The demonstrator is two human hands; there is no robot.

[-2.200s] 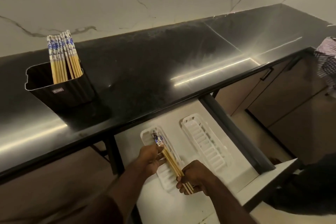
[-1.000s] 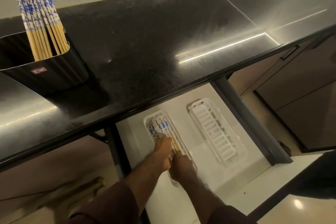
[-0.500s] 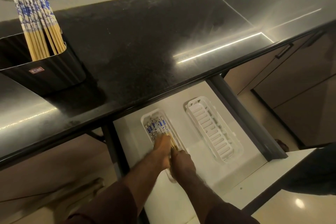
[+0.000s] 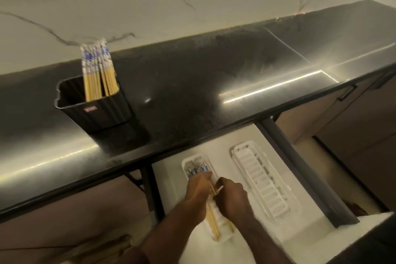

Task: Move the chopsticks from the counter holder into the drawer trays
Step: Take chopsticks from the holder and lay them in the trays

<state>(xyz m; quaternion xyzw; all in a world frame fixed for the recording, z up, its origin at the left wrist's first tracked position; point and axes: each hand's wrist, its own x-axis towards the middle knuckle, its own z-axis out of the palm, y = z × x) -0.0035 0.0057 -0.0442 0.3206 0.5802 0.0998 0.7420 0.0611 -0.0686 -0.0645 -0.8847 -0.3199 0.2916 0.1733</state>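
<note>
Several chopsticks with blue-and-white tops [image 4: 97,70] stand in a black holder [image 4: 94,111] on the counter's left side. In the open drawer, a white slotted left tray [image 4: 222,236] holds several more chopsticks [image 4: 213,224], their blue tops pointing to the counter. My left hand [image 4: 198,191] lies on these chopsticks with its fingers flat across them. My right hand [image 4: 231,198] is close beside it, fingers curled and pinching the chopsticks near their middle. The hands hide the middle of the bundle. A second white tray [image 4: 261,182] lies to the right with nothing in it.
The black counter [image 4: 192,83] overhangs the back of the white drawer [image 4: 310,240]. A dark drawer rail [image 4: 300,176] runs along the drawer's right side. Brown cabinet fronts [image 4: 353,126] stand at the right, and a marble wall is behind.
The chopsticks held above the left tray 2.2 s ago now lie in it. Both hands have stayed on them for the last second, shifting slightly. The view has tilted up.
</note>
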